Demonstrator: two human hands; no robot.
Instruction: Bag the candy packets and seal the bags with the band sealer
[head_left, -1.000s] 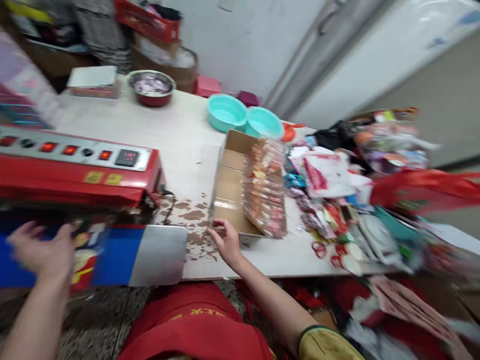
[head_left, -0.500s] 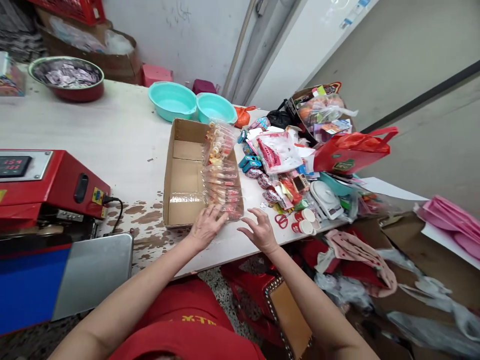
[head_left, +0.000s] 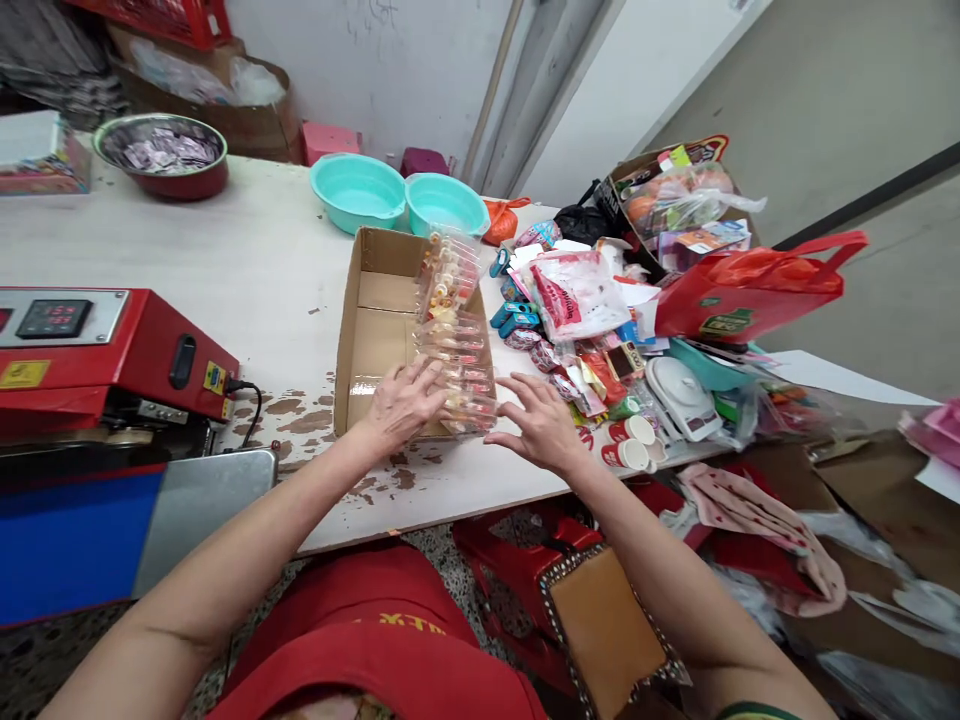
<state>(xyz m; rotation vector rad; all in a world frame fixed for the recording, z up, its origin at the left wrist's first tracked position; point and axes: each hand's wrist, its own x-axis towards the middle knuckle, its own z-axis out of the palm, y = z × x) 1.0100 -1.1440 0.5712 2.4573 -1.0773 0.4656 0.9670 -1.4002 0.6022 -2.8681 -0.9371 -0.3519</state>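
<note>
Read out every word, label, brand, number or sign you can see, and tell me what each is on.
"154", probably: top row of the display on the red machine; lower row too blurred.
Yellow characters on the red apron: folded, unreadable.
Red bag, paper cups, white-and-red packet: print too small.
Wall: handwritten marks, too faint.
</note>
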